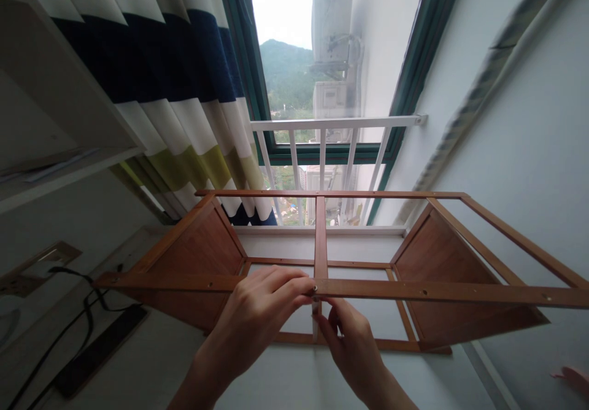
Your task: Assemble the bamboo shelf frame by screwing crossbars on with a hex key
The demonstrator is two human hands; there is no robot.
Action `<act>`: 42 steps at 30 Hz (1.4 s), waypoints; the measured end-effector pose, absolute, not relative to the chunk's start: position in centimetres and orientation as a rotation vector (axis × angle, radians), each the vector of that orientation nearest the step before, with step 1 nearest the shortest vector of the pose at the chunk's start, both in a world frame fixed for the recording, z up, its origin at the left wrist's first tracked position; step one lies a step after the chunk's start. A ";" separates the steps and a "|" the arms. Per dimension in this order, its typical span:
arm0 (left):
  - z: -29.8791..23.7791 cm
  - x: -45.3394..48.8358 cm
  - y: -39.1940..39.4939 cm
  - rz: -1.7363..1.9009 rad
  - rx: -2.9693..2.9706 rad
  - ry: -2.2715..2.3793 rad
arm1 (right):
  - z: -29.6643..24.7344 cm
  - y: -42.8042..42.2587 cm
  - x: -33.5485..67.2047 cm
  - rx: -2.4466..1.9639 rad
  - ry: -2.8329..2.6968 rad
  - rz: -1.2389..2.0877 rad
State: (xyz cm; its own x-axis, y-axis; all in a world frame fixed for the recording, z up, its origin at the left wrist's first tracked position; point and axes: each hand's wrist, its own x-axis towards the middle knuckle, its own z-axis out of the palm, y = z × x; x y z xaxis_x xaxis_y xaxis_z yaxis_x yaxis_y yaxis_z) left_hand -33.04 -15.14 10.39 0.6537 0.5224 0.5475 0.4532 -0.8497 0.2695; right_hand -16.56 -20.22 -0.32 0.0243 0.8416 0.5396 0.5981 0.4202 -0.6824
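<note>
A reddish-brown wooden frame (368, 288) with two solid side panels stretches across the view. My left hand (269, 296) lies over its near rail, fingers closed round the wood at the centre joint. Beside those fingertips a small metal screw (315, 288) shows in the rail. Just under the rail, my right hand (347, 330) has its thumb and forefinger drawn together at the joint; what they pinch is too small to name. A wooden crossbar (321, 238) runs from this joint to the far rail (377, 194).
Behind the frame are a window with a white railing (322, 123) and a striped curtain (184, 60). A black power strip (101, 348) with cables lies at lower left, below a white shelf (69, 174). A pale wall (543, 152) stands at the right.
</note>
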 end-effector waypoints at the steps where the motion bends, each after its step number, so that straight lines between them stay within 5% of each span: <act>1: 10.4 -33.0 -15.2 0.964 2.758 0.816 | -0.3 -20.2 -16.6 -1.273 -1.671 0.301; 42: 8.1 -31.8 -16.5 1.370 2.855 0.954 | -0.4 -21.6 -16.4 -1.206 -1.754 0.234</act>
State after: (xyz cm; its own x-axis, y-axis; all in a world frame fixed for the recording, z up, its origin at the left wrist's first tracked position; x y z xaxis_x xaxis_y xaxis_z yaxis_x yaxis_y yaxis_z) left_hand -31.80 -16.51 8.14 0.4940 0.4259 0.7580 0.5628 -0.8212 0.0946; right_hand -16.36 -21.63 -0.36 -0.0517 0.8023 0.5947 0.6188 0.4931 -0.6115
